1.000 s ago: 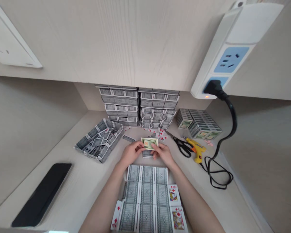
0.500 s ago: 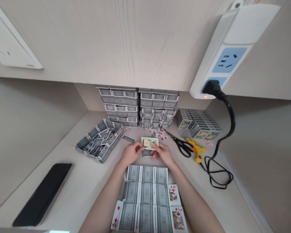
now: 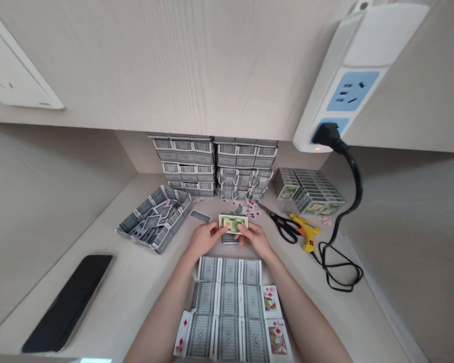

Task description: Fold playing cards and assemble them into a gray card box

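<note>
A green, banknote-printed card (image 3: 233, 222) with a pale border is held up between my two hands. My left hand (image 3: 203, 239) is closed at the card's left lower corner, its thumb on the printed face. My right hand (image 3: 258, 240) pinches the right lower side with the thumb in front, some fingers curled beneath. Just below the card lies a grey-patterned stack of playing cards (image 3: 230, 239), partly hidden. Nearer to me, between my forearms, a panel of joined playing cards (image 3: 230, 300) shows mostly grey backs, with a few diamond faces along its sides.
At left are a card-built tray (image 3: 162, 242) of loose cards and a black phone-like slab (image 3: 70, 302). Stacked card-built boxes (image 3: 189, 171) line the back. Scissors (image 3: 285, 227), a yellow glue gun (image 3: 306, 232) with its cable, and wrapped card packs (image 3: 316, 191) sit right.
My left thumb has come onto the front of the banknote-printed card, whose face has tilted slightly. My right hand keeps its hold, and the view has shifted a little.
</note>
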Tool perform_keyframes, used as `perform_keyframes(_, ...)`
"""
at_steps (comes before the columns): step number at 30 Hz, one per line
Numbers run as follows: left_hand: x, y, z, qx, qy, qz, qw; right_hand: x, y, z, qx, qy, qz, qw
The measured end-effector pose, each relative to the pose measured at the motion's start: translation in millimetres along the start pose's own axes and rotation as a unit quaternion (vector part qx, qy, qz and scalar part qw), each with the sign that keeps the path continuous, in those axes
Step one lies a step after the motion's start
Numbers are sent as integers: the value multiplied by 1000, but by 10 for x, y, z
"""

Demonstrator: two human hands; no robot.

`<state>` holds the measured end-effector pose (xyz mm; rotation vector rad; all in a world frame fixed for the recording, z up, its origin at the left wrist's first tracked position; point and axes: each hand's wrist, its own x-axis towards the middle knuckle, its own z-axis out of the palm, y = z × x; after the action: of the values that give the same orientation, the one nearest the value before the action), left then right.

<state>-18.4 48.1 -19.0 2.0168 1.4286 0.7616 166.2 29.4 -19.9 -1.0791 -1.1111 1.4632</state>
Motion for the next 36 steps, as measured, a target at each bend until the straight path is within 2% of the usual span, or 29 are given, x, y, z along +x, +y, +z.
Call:
perform_keyframes(8, 5, -17, -6, -33, -36, 13, 999, 8, 18, -13, 0, 6, -6, 1000)
perform_keyframes(17, 36, 11, 21, -180, -35, 4, 983, 39, 57, -16, 40, 17, 3, 999)
perform_keyframes(22, 47, 28, -6, -225, -45, 0, 973, 30, 40, -6, 62, 23, 7, 998)
perform_keyframes(31, 11, 117, -120, -260, -112, 19, 959, 30, 7, -24, 81, 9, 20, 996)
perform_keyframes(36, -13, 110, -139, -298, -157, 16, 941, 29, 1, -16, 99, -11, 22, 995)
